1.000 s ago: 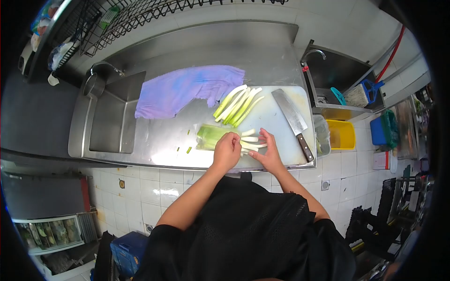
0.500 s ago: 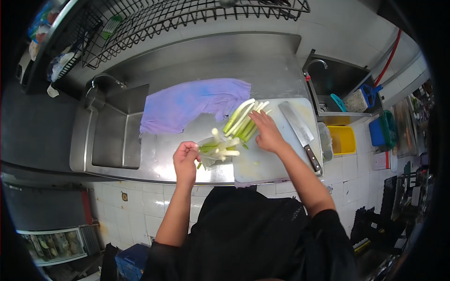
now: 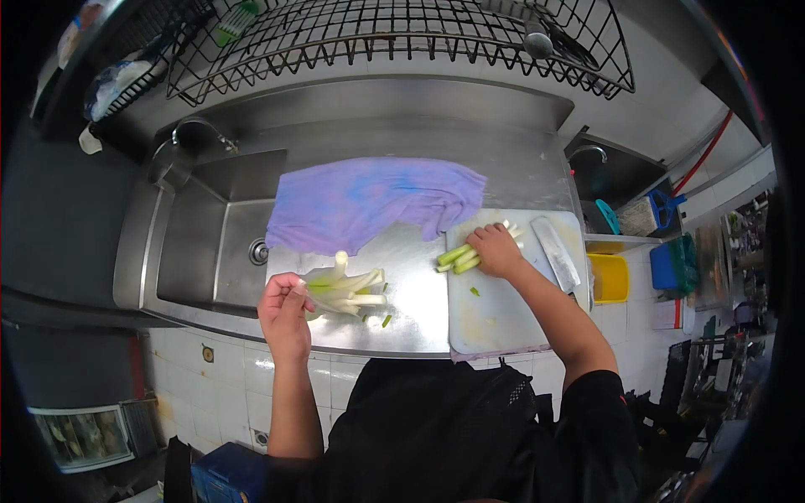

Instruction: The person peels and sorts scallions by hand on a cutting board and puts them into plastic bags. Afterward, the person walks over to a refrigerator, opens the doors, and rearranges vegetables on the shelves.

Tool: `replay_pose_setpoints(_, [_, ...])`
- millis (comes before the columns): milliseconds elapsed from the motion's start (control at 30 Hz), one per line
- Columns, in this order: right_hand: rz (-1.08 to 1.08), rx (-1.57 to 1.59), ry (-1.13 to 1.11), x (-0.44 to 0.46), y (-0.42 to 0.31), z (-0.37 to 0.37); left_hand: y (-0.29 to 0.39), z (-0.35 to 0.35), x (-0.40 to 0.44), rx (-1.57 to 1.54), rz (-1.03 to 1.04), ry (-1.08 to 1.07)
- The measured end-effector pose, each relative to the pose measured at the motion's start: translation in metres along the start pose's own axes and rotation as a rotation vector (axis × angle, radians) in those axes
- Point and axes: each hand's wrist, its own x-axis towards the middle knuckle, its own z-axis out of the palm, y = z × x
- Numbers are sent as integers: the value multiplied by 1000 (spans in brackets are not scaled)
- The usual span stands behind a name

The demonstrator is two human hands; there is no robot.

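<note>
My left hand (image 3: 287,313) pinches the edge of what looks like a thin clear plastic bag (image 3: 322,312), over the steel counter. Several pale green-and-white, leek-like stalks (image 3: 359,285) stick out of it toward the right. My right hand (image 3: 498,251) is closed over a bunch of similar stalks (image 3: 459,260) on the white cutting board (image 3: 495,314). Their cut green ends point left, and white ends show beyond my fingers. Right of that hand lies a knife (image 3: 555,256) with a wide blade; my forearm hides its handle.
Behind the board a purple cloth (image 3: 369,201) is spread on the steel counter (image 3: 411,323). A sink (image 3: 193,251) is set in at the left. Green scraps (image 3: 386,320) lie near the bag. A wire rack (image 3: 402,42) hangs above, and a yellow container (image 3: 610,278) stands at the right.
The bag with its stalks has moved left, away from the board. My right hand has gone from fingers laid on the bunch to closed around it. The view has shifted too.
</note>
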Motion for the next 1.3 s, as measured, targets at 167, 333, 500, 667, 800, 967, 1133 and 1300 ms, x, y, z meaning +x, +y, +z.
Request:
replay_pose_setpoints(167, [137,85,44,-31,-6,8,-13,3,11,-49,-51,-49])
replay_pose_setpoints(333, [351,767,271,-73,-11,-30,-37,50,5,-19,-112,-185])
replay_pose_setpoints(500, [312,1346,561,-126,11,-84,-63,131,-18,2,-210,-239])
replay_pose_setpoints(667, [-39,2004,948,-157,11,-137,-88,204,-55,-54,-259,-290])
replay_pose_setpoints(800, [-224,2187,1071,-178,30,-158,-114,253,-84,-113,-330,-336])
replay_pose_setpoints(967, [-187,2160,1210,-175,45,-146,-150,266,-98,-146,-420,-359])
replay_pose_setpoints(1133, [-129,1836,983,-159,35,-106,-153,271,-106,-146,-403,-283])
replay_pose_setpoints(1300, [-187,1825,902,-166,18,-110,-148,267,-107,-128,-386,-236])
